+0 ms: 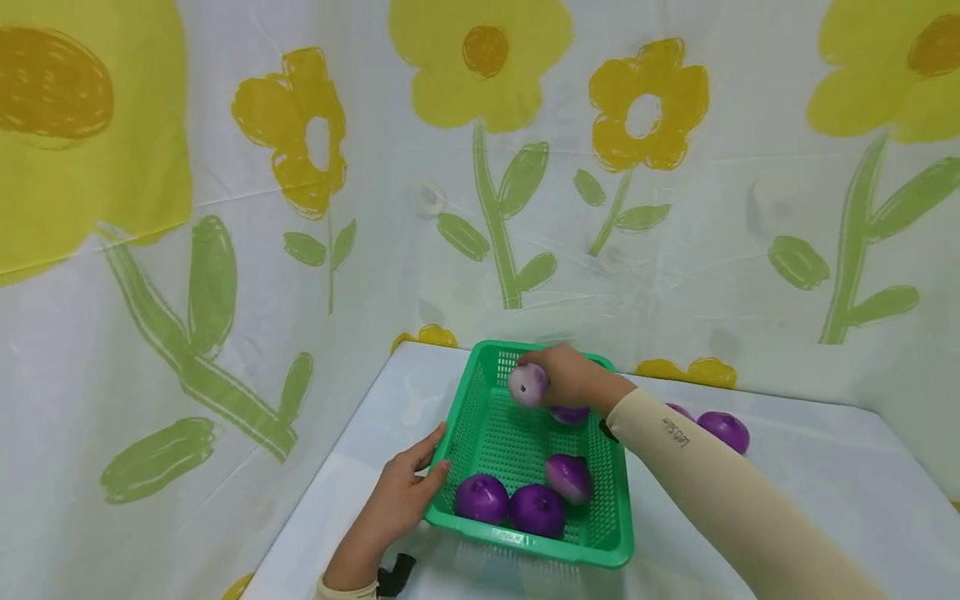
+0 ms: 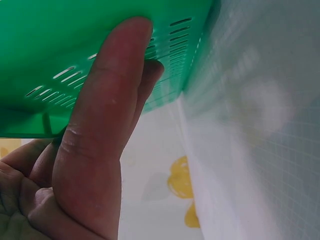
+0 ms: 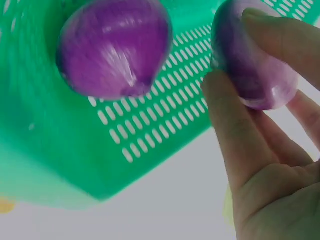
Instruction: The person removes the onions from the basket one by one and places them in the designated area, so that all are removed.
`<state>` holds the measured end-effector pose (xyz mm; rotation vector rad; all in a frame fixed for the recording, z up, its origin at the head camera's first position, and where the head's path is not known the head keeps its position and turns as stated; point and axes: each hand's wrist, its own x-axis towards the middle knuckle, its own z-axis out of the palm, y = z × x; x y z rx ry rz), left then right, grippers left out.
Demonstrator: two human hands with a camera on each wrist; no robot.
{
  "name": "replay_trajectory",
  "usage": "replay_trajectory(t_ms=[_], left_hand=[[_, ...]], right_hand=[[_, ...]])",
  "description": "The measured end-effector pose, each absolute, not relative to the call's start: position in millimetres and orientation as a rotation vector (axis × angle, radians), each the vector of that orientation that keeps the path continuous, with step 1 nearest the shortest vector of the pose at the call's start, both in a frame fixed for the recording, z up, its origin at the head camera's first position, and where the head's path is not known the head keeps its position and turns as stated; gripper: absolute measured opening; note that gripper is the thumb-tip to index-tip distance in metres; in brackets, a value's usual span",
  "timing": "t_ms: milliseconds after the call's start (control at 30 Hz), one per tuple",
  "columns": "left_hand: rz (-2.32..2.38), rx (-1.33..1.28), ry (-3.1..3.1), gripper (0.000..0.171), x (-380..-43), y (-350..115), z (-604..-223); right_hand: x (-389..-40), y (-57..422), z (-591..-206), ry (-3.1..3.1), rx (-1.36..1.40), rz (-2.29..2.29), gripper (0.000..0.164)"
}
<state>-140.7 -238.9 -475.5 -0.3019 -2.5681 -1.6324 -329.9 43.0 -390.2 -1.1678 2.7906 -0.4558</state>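
A green plastic basket [image 1: 528, 543] with slotted walls stands on the white table. My left hand [image 1: 408, 483] grips its left rim; in the left wrist view the thumb [image 2: 107, 95] lies against the green wall. Over the far part of the basket, my right hand [image 1: 573, 375] holds a purple onion [image 1: 528, 385], its pale end facing the head camera. Thumb and fingers pinch that onion from both sides in the right wrist view. Another onion [image 3: 117, 50] sits close by in the basket, partly hidden by the hand in the head view. Three onions [image 1: 537, 510] rest at the near end.
Right of the basket, a purple onion [image 1: 723, 431] lies on the white table [image 1: 810, 467], with another partly hidden behind my right sleeve [image 1: 697, 467]. A white cloth with yellow flowers [image 1: 480, 50] hangs behind and at the left of the table.
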Motion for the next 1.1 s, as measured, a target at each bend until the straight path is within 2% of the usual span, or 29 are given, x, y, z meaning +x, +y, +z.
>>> replay_trajectory(t_ms=[367, 800, 1100], left_hand=[[-1.642, -0.27, -2.556, 0.06, -141.3, -239.8, -473.0], [-1.692, -0.247, -2.531, 0.059, -139.5, -238.6, -475.7], [-1.698, -0.256, -2.531, 0.059, -139.6, -235.8, -475.7]], right_hand=[[-314.7, 71.8, -364.7, 2.84, -1.118, -0.58, 0.065], [-312.3, 117.5, -366.6, 2.928, -0.946, -0.658, 0.068], [-306.0, 139.8, -367.0, 2.87, -0.845, -0.795, 0.077]])
